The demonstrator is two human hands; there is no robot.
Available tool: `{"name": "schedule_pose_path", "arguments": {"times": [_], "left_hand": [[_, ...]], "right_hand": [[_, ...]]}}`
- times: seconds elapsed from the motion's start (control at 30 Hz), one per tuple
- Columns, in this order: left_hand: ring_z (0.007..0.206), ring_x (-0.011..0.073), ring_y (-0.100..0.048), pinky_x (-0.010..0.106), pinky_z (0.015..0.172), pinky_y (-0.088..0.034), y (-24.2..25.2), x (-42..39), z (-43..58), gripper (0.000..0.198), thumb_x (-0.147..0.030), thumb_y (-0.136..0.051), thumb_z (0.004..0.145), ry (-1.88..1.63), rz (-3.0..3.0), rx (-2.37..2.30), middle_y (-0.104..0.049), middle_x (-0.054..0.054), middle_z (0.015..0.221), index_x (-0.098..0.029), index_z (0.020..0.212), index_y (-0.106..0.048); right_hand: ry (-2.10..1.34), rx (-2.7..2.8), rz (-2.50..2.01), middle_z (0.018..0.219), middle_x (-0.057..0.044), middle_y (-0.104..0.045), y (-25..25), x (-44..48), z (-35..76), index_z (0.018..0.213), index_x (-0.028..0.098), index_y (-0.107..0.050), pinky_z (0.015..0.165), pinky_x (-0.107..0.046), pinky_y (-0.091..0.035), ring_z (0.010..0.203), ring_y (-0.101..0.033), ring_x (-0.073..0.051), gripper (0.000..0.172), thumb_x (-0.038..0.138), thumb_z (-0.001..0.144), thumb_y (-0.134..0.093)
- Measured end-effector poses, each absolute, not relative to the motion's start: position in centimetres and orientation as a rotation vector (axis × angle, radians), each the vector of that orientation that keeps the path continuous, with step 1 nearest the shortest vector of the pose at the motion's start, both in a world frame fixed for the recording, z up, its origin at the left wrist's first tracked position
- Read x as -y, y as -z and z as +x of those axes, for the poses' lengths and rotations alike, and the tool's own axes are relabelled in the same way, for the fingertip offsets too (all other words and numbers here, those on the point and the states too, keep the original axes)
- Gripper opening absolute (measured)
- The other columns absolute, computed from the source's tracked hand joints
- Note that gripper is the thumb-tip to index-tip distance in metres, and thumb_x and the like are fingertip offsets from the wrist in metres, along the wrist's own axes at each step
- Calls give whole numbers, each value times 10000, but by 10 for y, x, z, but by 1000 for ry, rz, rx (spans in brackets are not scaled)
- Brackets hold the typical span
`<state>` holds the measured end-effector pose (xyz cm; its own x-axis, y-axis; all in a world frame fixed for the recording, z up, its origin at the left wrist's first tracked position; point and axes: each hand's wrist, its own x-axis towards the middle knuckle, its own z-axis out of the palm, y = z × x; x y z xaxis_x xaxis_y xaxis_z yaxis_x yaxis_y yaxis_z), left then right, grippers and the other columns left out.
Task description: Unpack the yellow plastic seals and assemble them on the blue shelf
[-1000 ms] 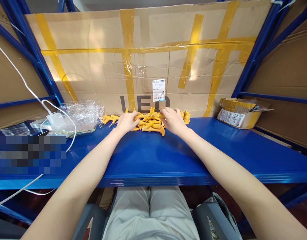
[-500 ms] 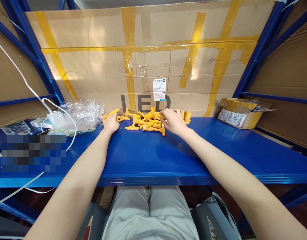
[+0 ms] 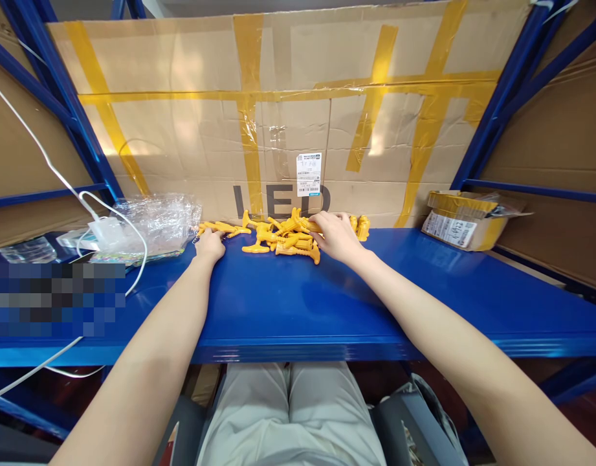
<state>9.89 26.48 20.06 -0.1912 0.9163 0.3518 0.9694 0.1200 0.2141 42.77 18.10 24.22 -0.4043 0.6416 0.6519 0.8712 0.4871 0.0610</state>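
Observation:
Several yellow plastic pieces [image 3: 294,241], some with T-shaped ends, lie in a heap at the back of the blue shelf. My right hand [image 3: 337,234] rests over the heap's right side, its fingers curled round a yellow plastic piece [image 3: 314,227]. Other yellow pieces [image 3: 362,228] show just beyond that hand. My left hand [image 3: 210,246] is at the left end of the row, close in front of more yellow pieces [image 3: 219,227]. Its fingers are bent down and closed, and their tips are hidden. Small dark or silvery bits show beside it, too small to name.
A large taped cardboard box [image 3: 205,142] stands upright behind the heap. Clear plastic wrap [image 3: 164,217] and a white plug with a cable [image 3: 106,230] lie at left. A small torn carton [image 3: 465,223] sits at right. Blue posts [image 3: 496,110] frame the shelf [image 3: 307,310].
My left hand has drawn slightly toward me and left, and a yellow piece by its fingers now lies flatter. My right hand stays on the heap.

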Motion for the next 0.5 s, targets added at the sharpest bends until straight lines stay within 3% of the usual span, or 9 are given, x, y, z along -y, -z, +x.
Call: {"name": "schedule_pose_path", "arguments": {"times": [0.1, 0.27, 0.4, 0.5], "left_hand": [[1256, 313, -478, 453, 1012, -434, -202, -264, 102, 465, -268, -384, 857, 587, -1891, 2260, -510, 152, 1315, -237, 1249, -632], [1352, 347, -381, 531, 1055, -374, -200, -267, 104, 525, -304, -378, 852, 508, -1938, 2275, -438, 141, 1460, -218, 1341, -548], [1418, 316, -302, 460, 1128, -305, -196, -275, 101, 643, -281, -356, 842, 436, -1970, 2278, -312, 161, 1553, -86, 1454, -389], [1425, 301, -300, 419, 1141, -291, -194, -281, 101, 641, -258, -335, 844, 360, -2022, 2238, -289, 184, 1556, -20, 1435, -397]], "right_hand": [[532, 2159, -1257, 1060, -128, -657, -243, -180, 428, 1096, 181, -566, 866, -391, -303, 1004, -560, -269, 223, 189, 897, -465], [554, 1997, -1311, 1069, -139, -626, -249, -185, 437, 1075, 176, -578, 851, -405, -332, 1013, -534, -282, 219, 236, 898, -464], [549, 1707, -1490, 1098, -176, -586, -259, -198, 465, 1039, 160, -602, 834, -439, -367, 1056, -499, -327, 262, 342, 891, -486], [432, 1493, -1713, 1069, -178, -613, -264, -207, 496, 997, 156, -634, 854, -451, -394, 1053, -524, -334, 268, 358, 858, -527]]}}
